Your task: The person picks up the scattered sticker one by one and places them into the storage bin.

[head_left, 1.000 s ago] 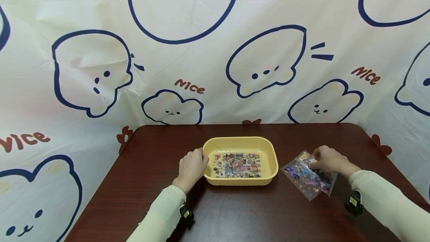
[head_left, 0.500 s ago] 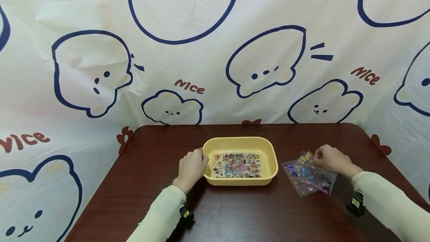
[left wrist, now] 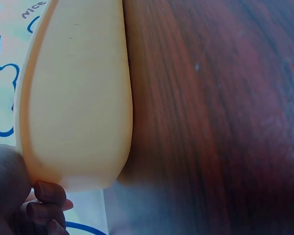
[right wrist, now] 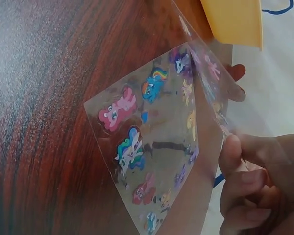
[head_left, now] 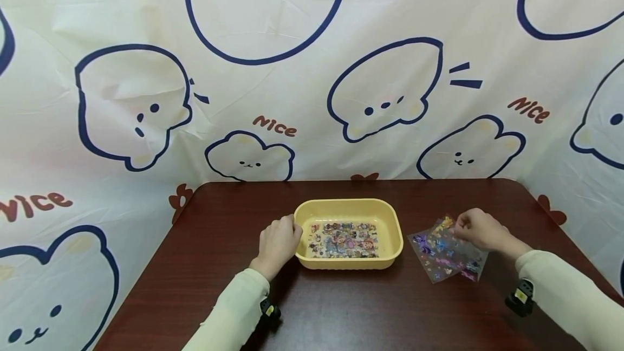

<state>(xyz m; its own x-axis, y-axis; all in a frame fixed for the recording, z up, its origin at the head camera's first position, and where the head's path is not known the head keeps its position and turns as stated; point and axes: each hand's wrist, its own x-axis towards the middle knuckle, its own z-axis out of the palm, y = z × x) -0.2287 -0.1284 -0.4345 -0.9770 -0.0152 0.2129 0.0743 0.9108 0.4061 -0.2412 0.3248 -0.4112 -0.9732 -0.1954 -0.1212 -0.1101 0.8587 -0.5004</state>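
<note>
My left hand [head_left: 279, 242] grips the left rim of a yellow plastic basin [head_left: 348, 264]; in the left wrist view its fingertips [left wrist: 50, 192] curl at the basin's corner. Inside the basin lies a sticker sheet [head_left: 343, 240] with small colourful figures. To the right, my right hand [head_left: 481, 229] pinches the edge of a clear sticker sheet [right wrist: 210, 73], which stands tilted up in the right wrist view. Under it, a second clear sticker sheet [right wrist: 157, 127] printed with colourful ponies lies on the table. The two sheets partly overlap.
The dark reddish-brown wooden table [head_left: 370, 307] has a rounded far edge. A pale cloth [head_left: 312, 91] with blue-outlined cartoon animals hangs behind it and at the sides. Each wrist wears a small black camera, such as the right one [head_left: 520, 297].
My right hand has shifted slightly, raising the upper sticker sheet's edge, and the two sheets now lie more fanned apart. My left hand and the basin stay in place.
</note>
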